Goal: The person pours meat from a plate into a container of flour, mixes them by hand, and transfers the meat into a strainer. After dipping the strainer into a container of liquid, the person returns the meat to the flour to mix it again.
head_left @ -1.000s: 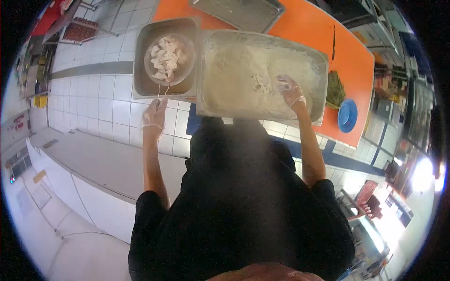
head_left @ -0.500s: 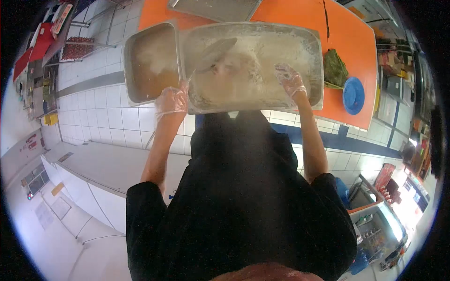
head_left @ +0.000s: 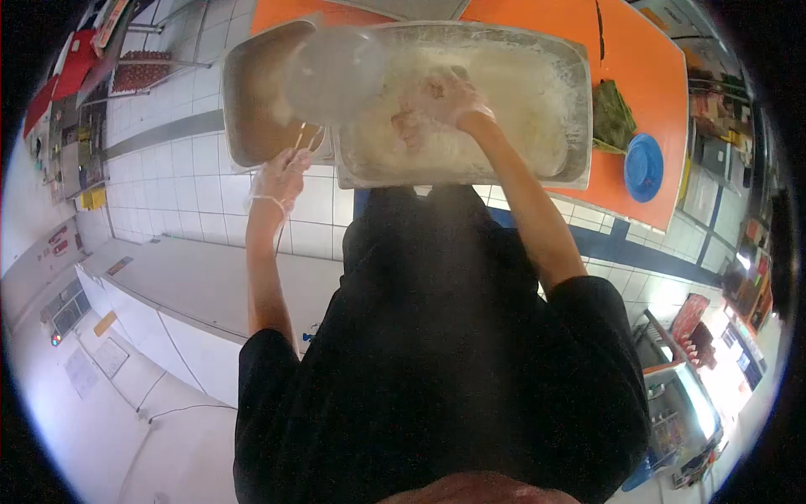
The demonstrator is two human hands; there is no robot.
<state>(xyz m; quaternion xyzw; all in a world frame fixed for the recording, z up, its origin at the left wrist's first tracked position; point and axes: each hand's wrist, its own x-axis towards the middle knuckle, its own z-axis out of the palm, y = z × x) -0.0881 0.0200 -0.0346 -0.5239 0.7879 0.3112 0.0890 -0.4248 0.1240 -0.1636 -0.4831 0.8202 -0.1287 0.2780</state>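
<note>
My left hand point(head_left: 284, 178), in a clear plastic glove, is closed round the handle of a round strainer point(head_left: 334, 74). The strainer, blurred, is raised over the wall between a metal pan of cloudy liquid point(head_left: 232, 126) and a larger metal pan of pale flour point(head_left: 583, 109). My right hand point(head_left: 460, 102), gloved too, is over the flour. Its fingers are bent and smeared, and whether they hold anything cannot be made out. Beside them on the flour lies a lumpy, coated piece point(head_left: 409, 130).
The pans rest on an orange table point(head_left: 655, 76). Right of them are a green cloth-like item point(head_left: 613, 118) and a blue bowl point(head_left: 644, 168). Another metal tray point(head_left: 403, 8) is at the top edge. A white counter point(head_left: 201, 277) is at the lower left.
The strainer has risen and tilted from the flour towards the liquid pan, with my left hand shifted slightly left and down. My right hand has moved left across the flour.
</note>
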